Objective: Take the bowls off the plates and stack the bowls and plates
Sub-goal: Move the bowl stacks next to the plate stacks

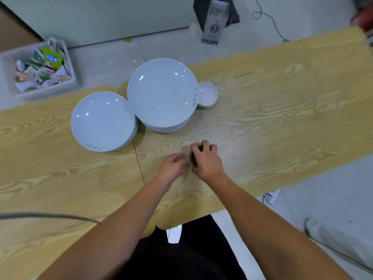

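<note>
Our right hand (204, 160) grips a small dark thing (194, 156), perhaps a cup; our left hand (173, 165) curls loosely, empty. Next, stack the plates (101, 120) upper left.

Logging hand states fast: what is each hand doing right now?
Left hand: fingers curled, empty as far as visible.
Right hand: closed on a small dark object.

**Wooden table w/ plates and a bowl**

Light wood-grain table (262, 110) runs diagonally across the frame. Left of centre, a white plate stack (102, 120). Touching its upper-right edge, a taller plate stack (162, 91) at upper centre. Just right of that, touching, a small white bowl stack (207, 94). A grey cable (46, 215) crosses the lower-left tabletop.
</note>
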